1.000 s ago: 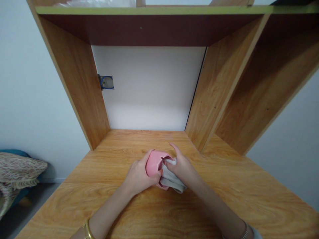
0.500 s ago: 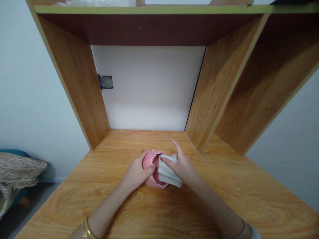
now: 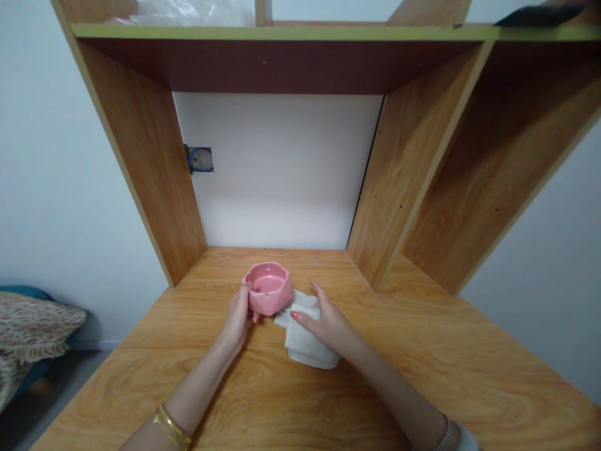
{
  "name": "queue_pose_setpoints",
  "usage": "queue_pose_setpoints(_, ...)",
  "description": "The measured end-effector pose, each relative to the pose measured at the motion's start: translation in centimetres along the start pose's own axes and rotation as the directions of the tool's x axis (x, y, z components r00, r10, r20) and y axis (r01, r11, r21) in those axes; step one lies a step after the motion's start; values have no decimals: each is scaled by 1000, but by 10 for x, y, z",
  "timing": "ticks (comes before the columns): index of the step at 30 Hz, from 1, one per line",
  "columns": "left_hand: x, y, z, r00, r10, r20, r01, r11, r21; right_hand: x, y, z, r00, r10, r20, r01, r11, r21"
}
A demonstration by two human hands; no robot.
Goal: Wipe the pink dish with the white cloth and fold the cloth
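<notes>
A pink faceted ashtray with notches in its rim is gripped at its left side by my left hand, the thumb over the rim. Its hollow faces up and toward me. To its right, my right hand holds a folded whitish cloth, thumb on top and index finger stretched out. Part of the cloth reaches up to the lower right side of the ashtray. The fingers under the cloth are hidden.
Both hands are over a wood-grain desk. Behind it rise a wooden side panel, a divider and a shelf overhead. A wall cutout with blue wire is at the back left. A fringed woven blanket lies at far left.
The ashtray has moved left and away from me and turned from its side to face upward. The cloth has come out of its hollow and now sits below and right of it.
</notes>
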State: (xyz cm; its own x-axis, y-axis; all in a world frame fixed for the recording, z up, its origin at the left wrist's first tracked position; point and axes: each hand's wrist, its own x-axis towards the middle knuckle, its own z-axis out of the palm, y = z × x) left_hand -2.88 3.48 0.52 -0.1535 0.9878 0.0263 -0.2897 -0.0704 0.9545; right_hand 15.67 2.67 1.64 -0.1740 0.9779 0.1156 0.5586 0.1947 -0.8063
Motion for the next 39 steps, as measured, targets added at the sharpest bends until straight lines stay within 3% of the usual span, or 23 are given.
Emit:
queue_pose_setpoints(6, -8, 1, 19, 999, -5, 46, 14, 982, -190, 1, -5, -3, 977, -125, -174, 139, 988, 70)
queue_pose_setpoints(10, -12, 4, 25, 996, 18, 89, 5, 968, -253, 3, 1, 3, 983, -158, -96, 170, 978, 123)
queue_pose_setpoints(12, -14, 5, 24, 995, 27, 98, -1, 968, -250, 2, 2, 6, 986, -149, -69, 160, 969, 190)
queue_pose_setpoints(17, -16, 5, 24, 995, 38, 88, -24, 987, -160, 2, -5, -2, 987, -73, -143, 124, 910, 396)
queue_pose_setpoints(20, -21, 3, 30, 993, 49, 108, -39, 995, -89, 0, -12, -6, 993, -31, -115, 78, 902, 425)
queue_pose_setpoints(26, -32, 0, 38, 969, 86, 230, -98, 994, 39, -3, -18, -10, 989, 40, -142, 11, 940, 342)
queue_pose_setpoints(30, -32, -4, 33, 910, 175, 375, -235, 964, 122, 3, -13, -22, 985, 116, -127, -66, 938, 341)
queue_pose_setpoints(32, -29, -5, 29, 894, 228, 385, -334, 913, 235, 8, -9, -33, 974, 175, -143, -118, 934, 338)
queue_pose_setpoints(34, -26, -5, 23, 888, 269, 372, -411, 827, 383, 13, -2, -47, 954, 194, -230, -125, 950, 286)
queue_pose_setpoints(37, -21, -4, 17, 874, 289, 391, -473, 691, 546, 19, 14, -70, 906, 144, -398, -110, 988, 106)
queue_pose_setpoints(39, -18, -4, 14, 873, 289, 393, -481, 645, 593, 21, 28, -83, 883, 102, -458, -148, 987, -66)
